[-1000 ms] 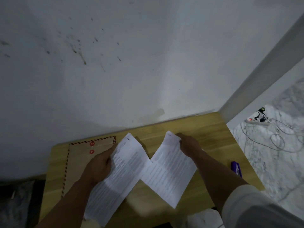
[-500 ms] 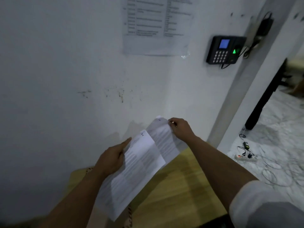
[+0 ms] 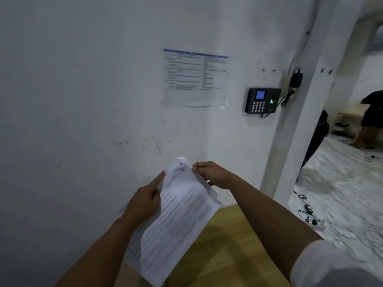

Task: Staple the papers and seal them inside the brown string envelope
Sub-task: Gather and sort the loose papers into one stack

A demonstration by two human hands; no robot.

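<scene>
Two printed white papers [image 3: 178, 214] are held together, overlapping, in the air above the wooden table [image 3: 226, 245]. My left hand [image 3: 145, 201] grips their left edge near the top. My right hand [image 3: 213, 175] pinches the top right corner. The sheets slant down to the left, with the back sheet's edge showing at the right. The brown string envelope and the stapler are out of view.
A white wall stands straight ahead with a posted notice [image 3: 194, 77] and a keypad device [image 3: 262, 101]. A white pillar [image 3: 300, 121] rises at the right. Cables and a power strip [image 3: 310, 216] lie on the marble floor. A person [image 3: 371, 119] stands far right.
The two sheets, apart one second ago, have been brought together into one overlapping stack. My view has tilted up, so the envelope and the purple object on the table dropped out of sight.
</scene>
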